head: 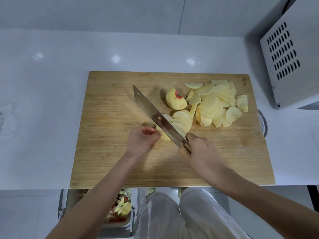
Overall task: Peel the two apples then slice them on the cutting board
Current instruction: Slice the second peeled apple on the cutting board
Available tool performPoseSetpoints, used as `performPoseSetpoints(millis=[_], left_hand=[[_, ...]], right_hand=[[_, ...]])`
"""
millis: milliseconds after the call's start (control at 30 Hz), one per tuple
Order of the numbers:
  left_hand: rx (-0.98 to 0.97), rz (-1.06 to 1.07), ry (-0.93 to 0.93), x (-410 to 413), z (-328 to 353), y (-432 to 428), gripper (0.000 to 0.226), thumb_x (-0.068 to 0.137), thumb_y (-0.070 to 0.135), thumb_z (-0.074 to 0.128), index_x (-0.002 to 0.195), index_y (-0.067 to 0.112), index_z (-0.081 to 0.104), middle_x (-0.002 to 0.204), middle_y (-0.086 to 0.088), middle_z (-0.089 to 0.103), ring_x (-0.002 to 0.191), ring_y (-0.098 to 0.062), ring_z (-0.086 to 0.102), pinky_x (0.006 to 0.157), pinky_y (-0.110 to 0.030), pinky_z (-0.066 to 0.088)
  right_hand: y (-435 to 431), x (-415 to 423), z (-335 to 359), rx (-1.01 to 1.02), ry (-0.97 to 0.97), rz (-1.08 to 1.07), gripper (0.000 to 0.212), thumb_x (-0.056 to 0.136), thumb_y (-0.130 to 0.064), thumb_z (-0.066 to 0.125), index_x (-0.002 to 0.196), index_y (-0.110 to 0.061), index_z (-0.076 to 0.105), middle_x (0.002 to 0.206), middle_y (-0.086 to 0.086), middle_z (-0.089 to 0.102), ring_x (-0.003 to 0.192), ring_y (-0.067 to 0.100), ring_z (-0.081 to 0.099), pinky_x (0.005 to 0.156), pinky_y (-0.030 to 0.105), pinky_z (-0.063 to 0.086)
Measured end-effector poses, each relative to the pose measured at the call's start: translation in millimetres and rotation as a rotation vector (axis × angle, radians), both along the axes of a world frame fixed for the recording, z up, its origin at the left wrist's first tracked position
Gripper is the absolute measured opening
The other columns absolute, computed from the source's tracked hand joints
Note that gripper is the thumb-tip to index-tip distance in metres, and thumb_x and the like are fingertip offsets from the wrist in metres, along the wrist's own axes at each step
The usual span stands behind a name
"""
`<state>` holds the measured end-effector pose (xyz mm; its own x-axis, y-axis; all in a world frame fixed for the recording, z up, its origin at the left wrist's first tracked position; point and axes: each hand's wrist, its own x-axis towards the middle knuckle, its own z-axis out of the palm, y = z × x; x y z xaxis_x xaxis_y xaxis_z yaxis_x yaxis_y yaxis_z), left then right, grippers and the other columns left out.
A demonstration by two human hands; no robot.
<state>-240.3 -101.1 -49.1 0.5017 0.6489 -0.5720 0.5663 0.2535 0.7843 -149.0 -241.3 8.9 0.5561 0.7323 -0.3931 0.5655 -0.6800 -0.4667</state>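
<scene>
A wooden cutting board (107, 152) lies on the white counter. My right hand (198, 149) grips the handle of a cleaver (155, 114), whose blade runs up and left across the board. My left hand (141, 140) holds a small peeled apple piece (163, 134) against the blade's left side with curled fingers. Fresh slices (181, 121) fan out on the blade's right side. A peeled apple half (175, 100) with a red patch of skin lies behind them. A heap of apple slices (217, 104) covers the board's far right part.
A white appliance with vent slots (290, 57) stands at the counter's back right. A glass rim (263, 123) shows past the board's right edge. Below the counter's front edge, a bin (120, 207) holds apple peels and scraps. My legs are beside it.
</scene>
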Motion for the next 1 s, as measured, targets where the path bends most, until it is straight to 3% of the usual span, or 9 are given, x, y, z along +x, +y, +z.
performPoseSetpoints(millis=[300, 433, 700, 900, 1000], left_hand=[[0.016, -0.013, 0.025, 2.0, 2.6, 0.1, 0.011, 0.077, 0.018, 0.079, 0.071, 0.015, 0.07, 0.073, -0.011, 0.072, 0.068, -0.02, 0.065, 0.083, -0.044, 0.056], [0.019, -0.009, 0.032, 3.1, 2.9, 0.6, 0.012, 0.077, 0.018, 0.078, 0.069, 0.014, 0.07, 0.074, -0.012, 0.072, 0.078, -0.032, 0.069, 0.084, -0.045, 0.055], [0.018, -0.015, 0.039, 2.3, -0.8, 1.4, 0.012, 0.077, 0.021, 0.078, 0.071, 0.013, 0.071, 0.071, -0.01, 0.072, 0.067, -0.018, 0.064, 0.084, -0.043, 0.055], [0.029, -0.032, 0.04, 2.5, -0.6, 2.1, 0.012, 0.077, 0.02, 0.078, 0.07, 0.013, 0.071, 0.072, -0.01, 0.072, 0.073, -0.027, 0.068, 0.085, -0.043, 0.055], [0.025, -0.041, 0.045, 3.0, -1.2, 2.6, 0.011, 0.077, 0.021, 0.078, 0.074, 0.012, 0.072, 0.071, -0.009, 0.072, 0.073, -0.026, 0.069, 0.083, -0.043, 0.056]], right_hand=[[5.6, 3.0, 1.5, -0.041, 0.02, 0.007, 0.017, 0.093, -0.023, 0.047, 0.079, -0.013, 0.044, 0.064, -0.001, 0.049, 0.057, 0.017, 0.05, 0.048, 0.027, 0.036], [5.2, 0.9, 1.0, -0.028, 0.021, 0.006, 0.017, 0.093, -0.022, 0.046, 0.08, -0.012, 0.044, 0.063, 0.0, 0.05, 0.057, 0.018, 0.052, 0.05, 0.028, 0.038], [3.2, 0.0, 4.7, -0.014, 0.025, -0.006, 0.017, 0.094, -0.023, 0.046, 0.081, -0.013, 0.044, 0.063, -0.001, 0.048, 0.056, 0.016, 0.049, 0.051, 0.029, 0.037], [7.4, 4.7, 5.6, -0.058, 0.043, -0.01, 0.025, 0.093, -0.022, 0.046, 0.071, -0.019, 0.037, 0.064, -0.003, 0.046, 0.054, 0.011, 0.044, 0.046, 0.025, 0.031], [10.6, 5.2, 2.1, -0.067, 0.05, -0.003, 0.018, 0.093, -0.021, 0.046, 0.076, -0.015, 0.041, 0.064, -0.002, 0.047, 0.054, 0.01, 0.044, 0.045, 0.024, 0.032]])
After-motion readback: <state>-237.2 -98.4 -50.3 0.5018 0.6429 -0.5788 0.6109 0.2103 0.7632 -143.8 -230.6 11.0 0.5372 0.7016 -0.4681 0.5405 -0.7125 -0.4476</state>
